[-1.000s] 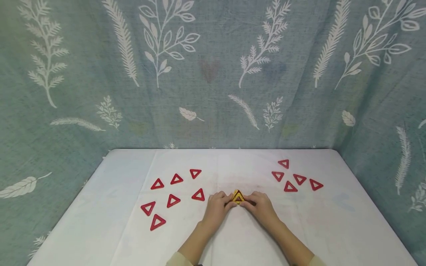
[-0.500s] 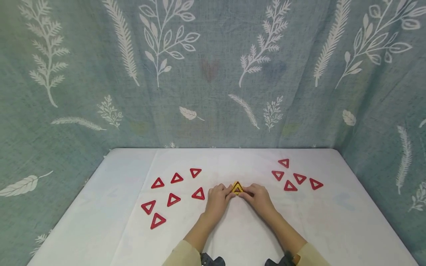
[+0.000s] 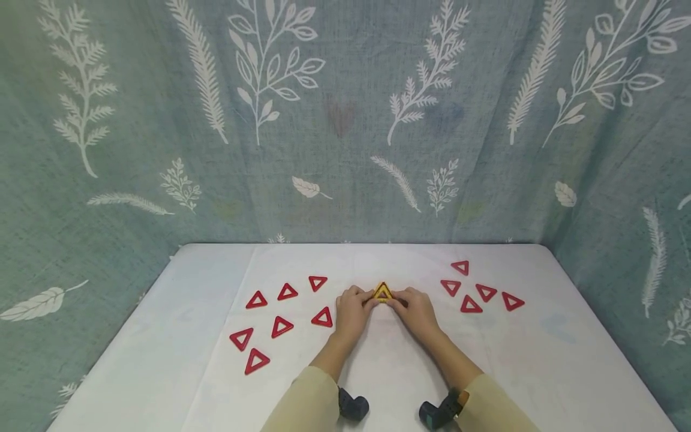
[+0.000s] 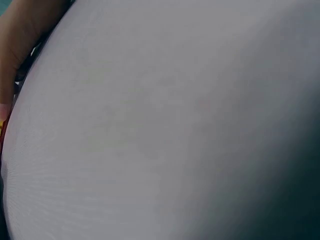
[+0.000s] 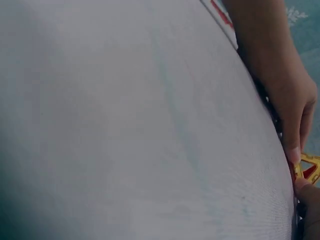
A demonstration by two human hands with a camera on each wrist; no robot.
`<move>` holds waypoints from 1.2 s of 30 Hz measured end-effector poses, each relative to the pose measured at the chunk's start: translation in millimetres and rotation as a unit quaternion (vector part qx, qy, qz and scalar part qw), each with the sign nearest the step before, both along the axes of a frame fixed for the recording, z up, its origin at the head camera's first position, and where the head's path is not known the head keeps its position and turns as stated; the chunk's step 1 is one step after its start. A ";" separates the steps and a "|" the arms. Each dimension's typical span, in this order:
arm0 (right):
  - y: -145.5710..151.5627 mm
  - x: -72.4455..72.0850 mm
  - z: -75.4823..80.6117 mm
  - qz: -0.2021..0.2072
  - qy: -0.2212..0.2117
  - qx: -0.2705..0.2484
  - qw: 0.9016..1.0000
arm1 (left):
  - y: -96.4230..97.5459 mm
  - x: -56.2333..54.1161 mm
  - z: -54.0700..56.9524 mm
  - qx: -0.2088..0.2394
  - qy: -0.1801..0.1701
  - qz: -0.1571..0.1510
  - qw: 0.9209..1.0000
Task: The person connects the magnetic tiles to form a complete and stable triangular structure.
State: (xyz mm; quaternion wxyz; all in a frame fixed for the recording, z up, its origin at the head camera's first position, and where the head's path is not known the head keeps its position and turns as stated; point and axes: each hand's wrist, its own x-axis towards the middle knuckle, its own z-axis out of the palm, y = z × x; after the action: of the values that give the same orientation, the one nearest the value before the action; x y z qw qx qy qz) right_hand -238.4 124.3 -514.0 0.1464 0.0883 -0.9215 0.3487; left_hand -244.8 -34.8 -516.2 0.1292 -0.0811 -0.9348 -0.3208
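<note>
In the head view, a yellow triangular frame [image 3: 382,293] lies between both hands near the middle of the table, one corner pointing away from me. The left hand [image 3: 352,312] pinches its left side with thumb and fingers, and the right hand [image 3: 414,312] pinches its right side. Red shows inside and along the edge of the yellow triangle [image 5: 311,169] in the right wrist view, where fingertips from both sides touch it. Only a sliver of red and yellow shows beside a thumb at the left edge of the left wrist view.
Several flat red triangular frames [image 3: 281,326] lie spread on the left of the white-covered table [image 3: 162,360]. More red triangles [image 3: 471,304] lie at the right. A patterned green-blue curtain [image 3: 345,204] hangs behind and beside the table.
Both hands have moved away from me together with the yellow triangle, toward the far edge. More of the forearms and sleeves shows. The loose red triangles lie as before.
</note>
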 end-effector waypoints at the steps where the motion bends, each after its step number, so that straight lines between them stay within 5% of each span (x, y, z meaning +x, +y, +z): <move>1: -1.4 -2.8 1.1 -0.004 0.000 -0.001 1.000 | -0.6 -2.7 1.4 -0.005 -0.001 0.002 1.000; 7: -1.9 -17.8 2.9 -0.022 -0.020 0.011 0.999 | 4.2 -12.5 4.2 -0.034 0.000 0.023 0.999; 11: -1.4 -30.0 3.8 -0.036 -0.037 0.022 0.998 | 7.6 -20.2 6.3 -0.015 0.001 0.037 0.999; 15: -4.2 -39.3 5.6 -0.044 -0.075 0.027 0.996 | 9.0 -27.6 10.8 0.025 -0.014 0.060 0.998; 20: -11.3 -45.8 10.5 -0.058 -0.124 0.021 0.990 | 8.6 -35.1 17.3 0.016 -0.055 0.078 0.995; 26: -15.2 -48.6 12.3 -0.069 -0.139 0.009 0.988 | 7.8 -42.9 22.5 0.009 -0.105 0.082 0.991; 36: -5.7 -46.5 6.1 -0.050 -0.129 -0.047 0.989 | 3.1 -40.6 18.4 0.081 -0.102 0.055 0.990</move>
State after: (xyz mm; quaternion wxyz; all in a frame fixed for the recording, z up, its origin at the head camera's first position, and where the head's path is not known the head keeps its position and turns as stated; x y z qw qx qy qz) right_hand -284.9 118.6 -507.9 0.0477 -0.0109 -0.9186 0.3921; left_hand -285.4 -31.6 -497.8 0.0574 0.0146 -0.9170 -0.3944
